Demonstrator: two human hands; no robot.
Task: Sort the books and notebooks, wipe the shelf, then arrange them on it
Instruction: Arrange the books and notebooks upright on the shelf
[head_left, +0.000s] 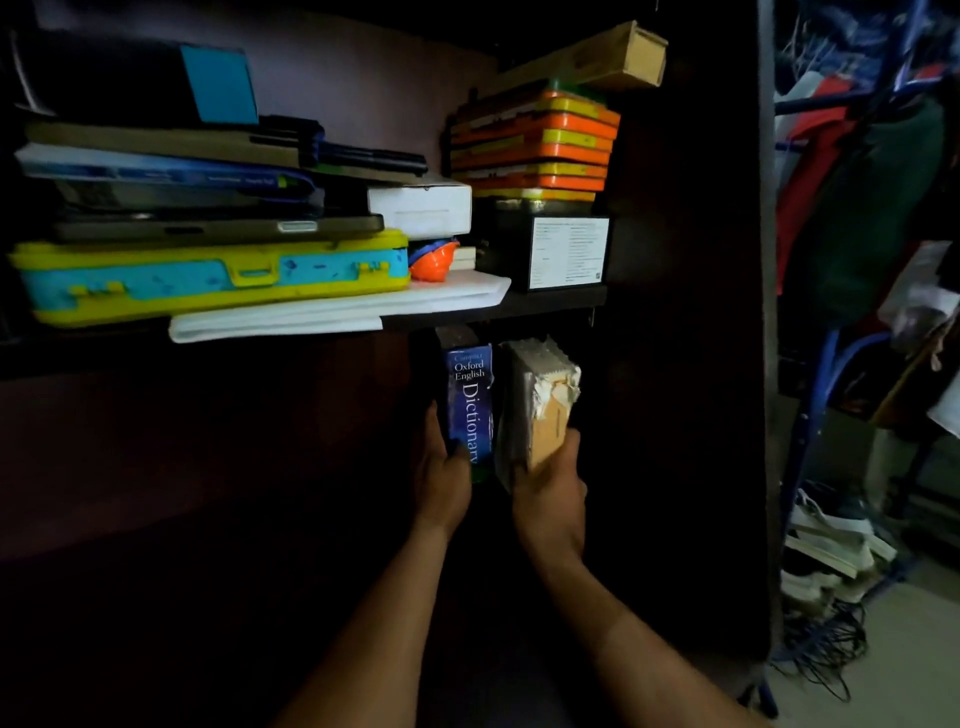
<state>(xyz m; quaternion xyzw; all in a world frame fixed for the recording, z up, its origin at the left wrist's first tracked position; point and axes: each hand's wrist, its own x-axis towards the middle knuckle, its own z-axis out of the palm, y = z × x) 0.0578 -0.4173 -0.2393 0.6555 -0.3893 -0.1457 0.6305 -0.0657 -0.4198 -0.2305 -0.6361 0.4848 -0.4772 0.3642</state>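
Step in hand, by my read: arranging/standing books on the lower shelf, under the upper shelf (545, 304). Could equally be pulling them out to sort; can't tell from one look.

Dictionary (470, 400) stands upright, spine out, just below the upper shelf edge, approx centre frame. Worn book (543, 400), torn cover, stands touching it at its 3 o'clock.

L hand (441, 478) sits at the dictionary's 7 o'clock; thumb curls onto the lower spine, other fingers hidden behind its left side, so it's clamped on the dictionary. R hand (548, 493) at the worn book's 6 o'clock; thumb on its left face, fingers wrapped round its right edge, clamped on.

Next move probably needs both books kept vertical and pressed together; the torn cover may snag. Lower shelf too dark to see much else.

Upper shelf: yellow case (208, 280) at 10 o'clock, orange boxes (535, 145) at 12.
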